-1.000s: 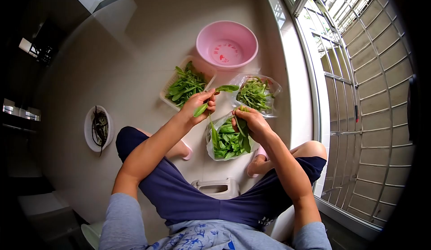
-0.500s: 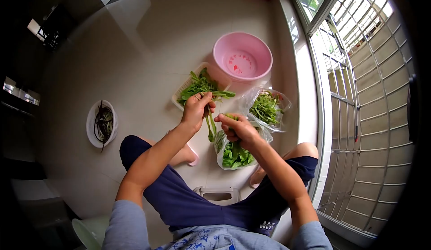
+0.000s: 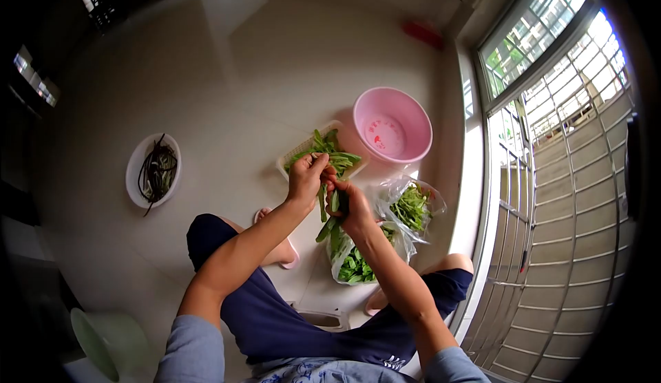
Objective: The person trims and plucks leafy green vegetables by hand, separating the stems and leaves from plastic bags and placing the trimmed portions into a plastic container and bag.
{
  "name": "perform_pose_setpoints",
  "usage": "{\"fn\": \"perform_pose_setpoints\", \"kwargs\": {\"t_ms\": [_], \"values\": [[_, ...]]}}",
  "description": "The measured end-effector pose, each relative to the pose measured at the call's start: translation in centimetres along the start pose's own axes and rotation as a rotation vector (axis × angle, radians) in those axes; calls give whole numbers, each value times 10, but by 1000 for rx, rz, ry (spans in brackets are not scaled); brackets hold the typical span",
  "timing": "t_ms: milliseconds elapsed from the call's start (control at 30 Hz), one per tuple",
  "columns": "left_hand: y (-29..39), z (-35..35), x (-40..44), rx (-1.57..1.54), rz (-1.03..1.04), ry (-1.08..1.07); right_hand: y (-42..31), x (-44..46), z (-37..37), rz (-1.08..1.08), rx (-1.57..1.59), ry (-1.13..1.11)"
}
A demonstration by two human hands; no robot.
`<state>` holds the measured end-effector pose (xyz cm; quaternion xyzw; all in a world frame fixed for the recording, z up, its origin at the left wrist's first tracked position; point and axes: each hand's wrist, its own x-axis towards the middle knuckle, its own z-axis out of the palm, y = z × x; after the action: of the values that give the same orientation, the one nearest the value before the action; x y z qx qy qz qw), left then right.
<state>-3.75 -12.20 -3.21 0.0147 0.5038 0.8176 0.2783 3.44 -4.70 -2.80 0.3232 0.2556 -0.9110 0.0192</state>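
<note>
My left hand (image 3: 308, 178) is closed around a bunch of leafy greens (image 3: 329, 233), whose stalks and leaves hang below the fingers. Close beside it, my right hand (image 3: 353, 209) pinches the same greens, and the fingertips of both hands nearly meet. Behind the hands lies a cream basket (image 3: 281, 165) with more greens (image 3: 326, 140) in it, partly hidden by my left hand. Below my right forearm, a clear plastic bag (image 3: 337, 273) holds loose green leaves (image 3: 355, 267). Further right, a second plastic bag (image 3: 438, 207) contains cut green stems (image 3: 411, 206).
A pink basin (image 3: 406, 118) stands behind the cream basket. On the left floor is a white basket (image 3: 131, 166) of dark, thin, stringy pods (image 3: 159, 169). A pale green bucket (image 3: 93, 342) sits lower left, a low stool (image 3: 320, 320) between my legs. A barred window (image 3: 571, 225) runs along the right.
My right hand has moved in against my left and now grips the hanging greens. The whole view has shifted, so the basin and basket appear lower.
</note>
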Motion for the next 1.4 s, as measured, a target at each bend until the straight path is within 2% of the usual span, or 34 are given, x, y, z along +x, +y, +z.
{"fn": "perform_pose_setpoints", "kwargs": {"t_ms": [100,233,300,333,367,433,500,533,700,733,800,900,933,967,1000,1067,1100,1167,1200,1300,1333,1367,1400], "values": [[13,-15,5,19,69,98,7,41,-25,-47,-33,35],[45,-34,7,-96,149,100,5,109,-62,-274,22,199],[55,-44,11,-129,152,99,-8,135,-57,-291,16,329],[59,-47,12,-154,136,111,-12,143,-55,-325,-31,211],[61,-49,13,-178,119,121,-16,149,-54,-322,-40,210],[63,-50,14,-192,99,101,-29,155,-53,-432,-469,83],[65,-47,16,-197,77,75,-39,155,-58,-487,-678,17],[64,-43,16,-217,51,66,-44,154,-62,-461,-628,54],[51,-30,23,-212,-2,-2,-59,129,-97,-334,-365,254],[48,-25,24,-203,-10,-18,-59,91,-87,-381,-350,241],[39,-14,24,-204,-66,-46,-54,60,-128,-361,-284,180],[9,9,24,-156,-148,-114,-23,8,-197,-457,-274,91],[-4,20,21,-137,-195,-132,-10,-15,-209,-353,-281,200],[-18,33,18,-103,-270,-115,11,-21,-248,-263,-291,111],[-39,44,18,-93,-332,-157,33,-35,-259,-285,-156,110],[-74,68,18,-46,-429,-191,64,-60,-275,-184,17,194],[-89,85,15,-11,-466,-186,69,-70,-264,-142,75,395],[-115,119,15,-32,-494,-148,63,-82,-255,-228,40,362],[-128,132,18,-78,-488,-196,57,-86,-255,-257,-1,304],[-154,164,23,-225,-488,-337,39,-105,-250,-290,-40,328],[-166,163,32,-205,-486,-436,37,-109,-256,-295,-23,340],[-177,159,40,-201,-490,-443,37,-112,-262,-300,-17,343],[-181,156,43,-72,-544,-491,36,-117,-265,-313,13,390]]}}
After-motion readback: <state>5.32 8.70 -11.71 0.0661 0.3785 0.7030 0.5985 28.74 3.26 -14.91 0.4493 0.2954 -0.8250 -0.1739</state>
